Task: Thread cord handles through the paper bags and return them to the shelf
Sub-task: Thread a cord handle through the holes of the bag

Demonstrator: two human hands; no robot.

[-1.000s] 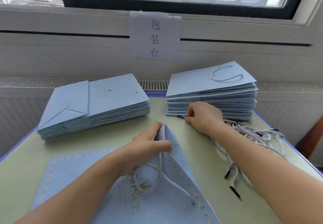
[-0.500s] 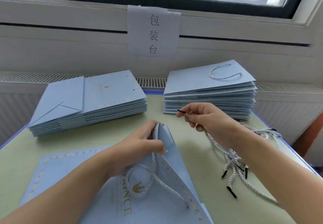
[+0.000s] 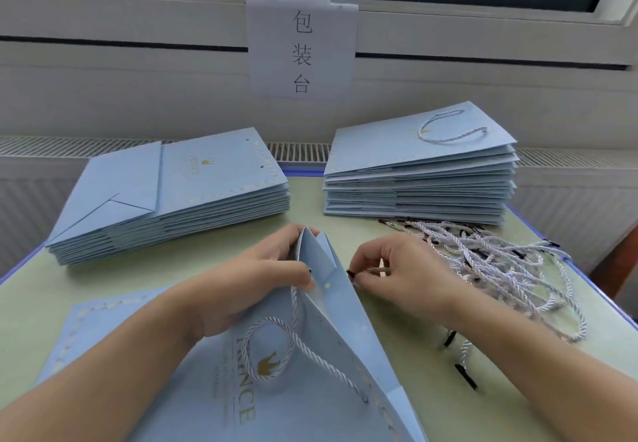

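A light-blue paper bag (image 3: 310,365) is held open at its mouth on the green counter (image 3: 397,355) by the left hand (image 3: 262,283), whose fingers are pinched on the rim, one handle already threaded. A cord (image 3: 355,273) is pinched at its stiff black tip by the right hand (image 3: 400,276), just beside the punched hole. The paper is judged thin and easily creased, the cord limp, so each is best gripped near the hole and tip.

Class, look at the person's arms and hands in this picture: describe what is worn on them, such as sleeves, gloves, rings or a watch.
Nothing is worn on them. The left hand and the right hand are bare, without gloves, and no ring shows. Both forearms are bare to the picture's edge: no sleeve, watch or bracelet is in view.
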